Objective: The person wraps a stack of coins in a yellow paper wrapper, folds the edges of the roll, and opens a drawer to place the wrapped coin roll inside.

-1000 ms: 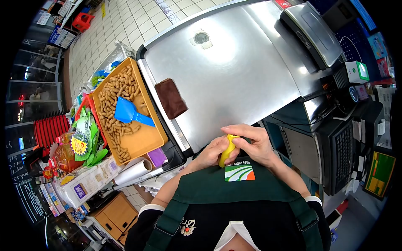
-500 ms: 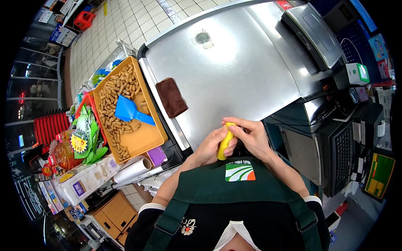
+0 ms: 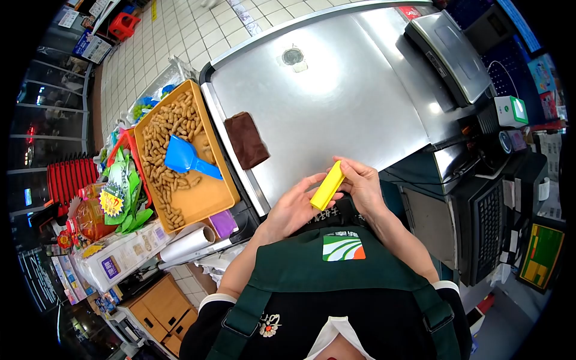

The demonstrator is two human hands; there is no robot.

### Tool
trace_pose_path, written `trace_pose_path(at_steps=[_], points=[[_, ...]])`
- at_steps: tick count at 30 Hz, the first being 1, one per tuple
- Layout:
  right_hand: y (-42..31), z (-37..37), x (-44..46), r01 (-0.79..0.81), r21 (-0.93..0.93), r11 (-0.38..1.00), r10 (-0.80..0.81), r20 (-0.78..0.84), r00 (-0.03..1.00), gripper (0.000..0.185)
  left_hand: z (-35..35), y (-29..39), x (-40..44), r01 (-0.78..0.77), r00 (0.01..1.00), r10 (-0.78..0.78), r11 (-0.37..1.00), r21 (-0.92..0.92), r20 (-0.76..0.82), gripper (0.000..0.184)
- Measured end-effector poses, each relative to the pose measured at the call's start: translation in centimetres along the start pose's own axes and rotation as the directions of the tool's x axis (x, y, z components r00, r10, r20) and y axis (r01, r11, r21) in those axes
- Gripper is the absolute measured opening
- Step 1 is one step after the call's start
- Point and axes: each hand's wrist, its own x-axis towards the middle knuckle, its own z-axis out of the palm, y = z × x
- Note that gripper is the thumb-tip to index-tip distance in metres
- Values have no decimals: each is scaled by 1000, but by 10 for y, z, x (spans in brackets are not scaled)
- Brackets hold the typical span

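Observation:
A smooth yellow oblong piece, its exact kind unclear, lies at a slant between my hands, just above the apron and near the counter's front edge. My right hand pinches its upper end between thumb and fingers. My left hand is opened out, palm up, with its stretched fingers passing behind the lower part of the piece. Left of my hands, a folded dark brown cloth rests on the metal counter.
An orange-yellow tray of peanuts stands at the left with a blue scoop in it. A paper roll and green packets are nearby. A keyboard stands right; a silver machine sits at the back right.
My left fingers have unwrapped from the yellow piece and stretched out. The piece has risen slightly and turned, showing a flatter face. My right hand keeps hold of its upper end.

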Motion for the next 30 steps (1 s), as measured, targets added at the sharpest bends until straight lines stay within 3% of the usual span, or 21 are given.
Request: trace_pose_path(at_steps=[1, 3, 4, 6, 7, 9, 10, 11, 13, 15, 17, 19, 21, 22, 23, 25, 27, 30], points=[[0, -1, 1, -37, 48, 998, 37, 1, 999, 28, 0, 0, -2, 1, 1000, -1, 1000, 2, 5, 58], [-2, 0, 2, -72, 98, 993, 72, 4, 997, 29, 0, 0, -5, -214, 974, 161, 885, 414, 160, 68], [-4, 2, 4, -105, 183, 977, 110, -16, 994, 31, 0, -4, -1, -214, 974, 160, 884, 416, 161, 68], [-1, 4, 4, -138, 267, 954, 151, -28, 988, 32, -6, -19, 12, -440, 828, 527, 401, 803, 191, 67], [5, 3, 7, -157, 300, 941, 166, -3, 986, 31, -12, -19, 17, -442, 826, 531, 397, 804, 192, 67], [12, 2, 11, -170, 327, 929, 173, 20, 985, 30, -19, -13, 33, -302, 666, 650, -214, 929, 366, 46], [15, 2, 12, -187, 345, 920, 198, 5, 980, 29, -13, -13, 42, -337, 562, 719, -251, 907, 408, 31], [18, 1, 13, -206, 365, 908, 226, -12, 974, 29, -12, -11, 48, -344, 562, 718, -250, 905, 412, 31], [23, -3, 21, -193, 363, 912, 215, -22, 976, 30, -14, -6, 57, -412, 493, 668, -385, 826, 558, 30], [27, -10, 29, -256, 376, 891, 243, 81, 967, 32, -17, -4, 61, -398, 516, 668, -368, 841, 536, 27], [38, -14, 41, -290, 338, 895, 277, 86, 957, 34, -23, 0, 63, -374, 539, 673, -347, 860, 506, 24], [41, -14, 43, -330, 300, 895, 314, 103, 944, 36, -34, 9, 64, -307, 668, 572, -370, 877, 476, 19], [35, -19, 38, -233, -219, 948, 221, -75, 972, 40, -53, 11, 71, -303, 682, 543, -399, 865, 490, 16], [37, -23, 38, -141, -289, 947, 104, -139, 985, 42, -58, 11, 73, -266, 722, 524, -394, 880, 453, 15], [38, -29, 40, -143, -291, 946, 107, -138, 985, 42, -63, 9, 74, -228, 760, 503, -386, 894, 411, 14], [39, -43, 42, -12, -337, 942, -51, -178, 983, 42, -61, 8, 73, -226, 779, 503, -331, 916, 374, 14], [39, -50, 45, -18, -286, 958, -41, -199, 979, 37, -57, 12, 78, -233, 789, 501, -291, 928, 355, 13], [41, -48, 41, 114, -403, 908, -145, -49, 988, 27, -58, 9, 76, -208, 784, 525, -280, 937, 330, 12]])
